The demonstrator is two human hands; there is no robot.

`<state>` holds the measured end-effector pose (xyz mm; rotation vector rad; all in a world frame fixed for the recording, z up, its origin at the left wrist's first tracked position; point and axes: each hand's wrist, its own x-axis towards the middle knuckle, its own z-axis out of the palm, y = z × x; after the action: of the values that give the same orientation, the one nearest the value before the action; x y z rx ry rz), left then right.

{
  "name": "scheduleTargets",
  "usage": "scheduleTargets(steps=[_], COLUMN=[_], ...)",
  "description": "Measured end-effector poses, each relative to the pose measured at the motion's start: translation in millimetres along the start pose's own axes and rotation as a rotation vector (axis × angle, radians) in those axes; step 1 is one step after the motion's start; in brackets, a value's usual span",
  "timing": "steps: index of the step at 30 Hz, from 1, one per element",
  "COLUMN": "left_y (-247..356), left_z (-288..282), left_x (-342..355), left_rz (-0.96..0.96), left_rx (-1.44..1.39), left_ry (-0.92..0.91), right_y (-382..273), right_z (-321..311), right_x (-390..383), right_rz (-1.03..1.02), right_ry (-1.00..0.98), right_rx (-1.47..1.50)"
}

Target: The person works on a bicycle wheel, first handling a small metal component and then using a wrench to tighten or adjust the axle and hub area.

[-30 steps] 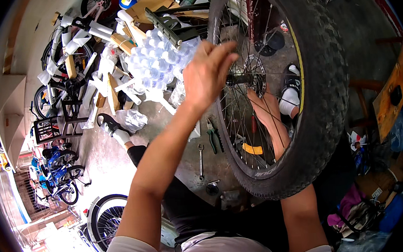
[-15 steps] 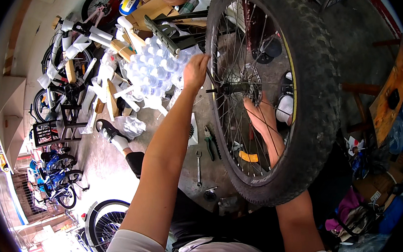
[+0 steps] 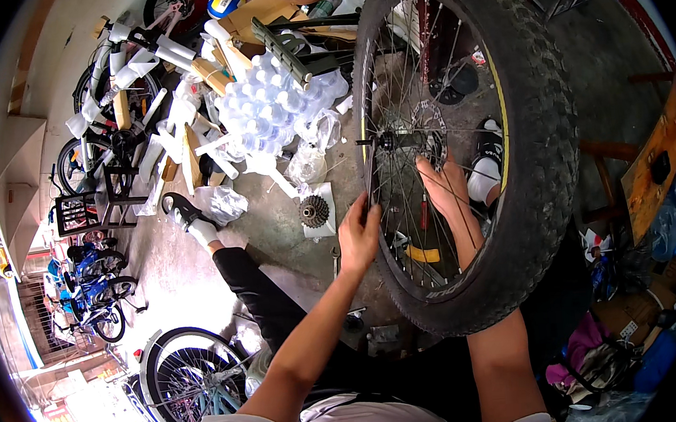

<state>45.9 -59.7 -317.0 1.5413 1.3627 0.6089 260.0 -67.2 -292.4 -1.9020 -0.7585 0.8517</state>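
A bicycle wheel with a knobbly black tyre [image 3: 535, 140] stands tilted before me, its spokes and hub [image 3: 386, 141] facing left. My left hand [image 3: 358, 235] is closed at the left edge of the rim, below the hub's protruding axle; exactly what its fingertips pinch is partly hidden. On the wheel's far side, seen through the spokes, my right hand [image 3: 446, 189] is curled at the hub beside the disc brake rotor [image 3: 429, 118]. A sprocket cassette [image 3: 314, 211] lies on white paper on the floor, left of my left hand.
Plastic-wrapped bottles [image 3: 266, 105] lie at the far left-centre amid cardboard and foam-wrapped bike frames. A spoked wheel [image 3: 193, 381] stands at lower left. Behind the spokes lie a red-handled tool [image 3: 424, 212] and a yellow object [image 3: 422, 253]. A wooden stool [image 3: 655, 158] is at right.
My left hand has moved down along the wheel's left side, from above the hub to below it, uncovering the cassette and hiding the pliers. The right hand stays at the hub.
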Motion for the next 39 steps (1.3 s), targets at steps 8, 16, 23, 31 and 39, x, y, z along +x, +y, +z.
scheduleTargets(steps=[8,16,23,31,39], left_y=[138,179,113,-29,-20], left_z=[-27,-14,-7,-33,-6], left_x=[7,160,220,199,1], left_rz=[0.470,0.925,0.786,0.165,0.004], left_rx=[0.202,0.461,0.414,0.569,0.124], left_ry=[-0.028,0.291,0.315,-0.032,-0.121], right_y=[-8,31,41,14,10], right_z=[5,10,14,13,12], right_x=[-6,5,9,4,-1], right_rz=[0.036,-0.100,-0.267,-0.160,-0.111], right_ry=[-0.076,-0.044,0.003,0.007,-0.013], right_rx=[0.110,0.172,-0.091,-0.014,-0.033])
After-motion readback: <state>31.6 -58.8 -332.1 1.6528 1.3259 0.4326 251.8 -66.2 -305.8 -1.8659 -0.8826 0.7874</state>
